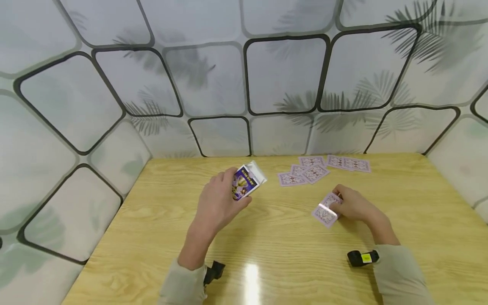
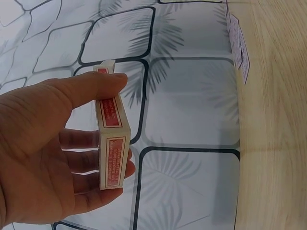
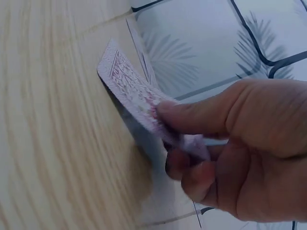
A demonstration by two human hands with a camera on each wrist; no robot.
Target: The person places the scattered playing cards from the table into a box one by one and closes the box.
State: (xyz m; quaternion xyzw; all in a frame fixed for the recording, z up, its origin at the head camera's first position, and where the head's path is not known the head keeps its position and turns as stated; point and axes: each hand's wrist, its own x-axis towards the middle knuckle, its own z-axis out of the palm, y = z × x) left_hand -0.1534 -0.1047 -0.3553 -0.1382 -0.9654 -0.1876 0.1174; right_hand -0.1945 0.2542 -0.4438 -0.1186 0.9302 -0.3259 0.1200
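Note:
My left hand (image 1: 220,200) grips a playing card box (image 1: 244,182) above the table, thumb on one narrow side and fingers round the other. A purple front with a gold trophy shows in the head view, and its white flap stands up at the far end. Red and white panels of the box (image 2: 114,160) face the left wrist camera. My right hand (image 1: 354,204) pinches a playing card (image 1: 325,214) between thumb and fingers, its patterned pinkish back upward. In the right wrist view the held card (image 3: 129,88) slants over the table, its near end partly hidden by the fingers.
Several playing cards (image 1: 314,173) lie back up near the table's far edge, some overlapping. Two more cards (image 1: 356,164) lie to their right. The light wood table (image 1: 282,245) meets a patterned wall covering (image 1: 213,84) at the back. Black wrist cameras (image 1: 362,258) sit by both sleeves.

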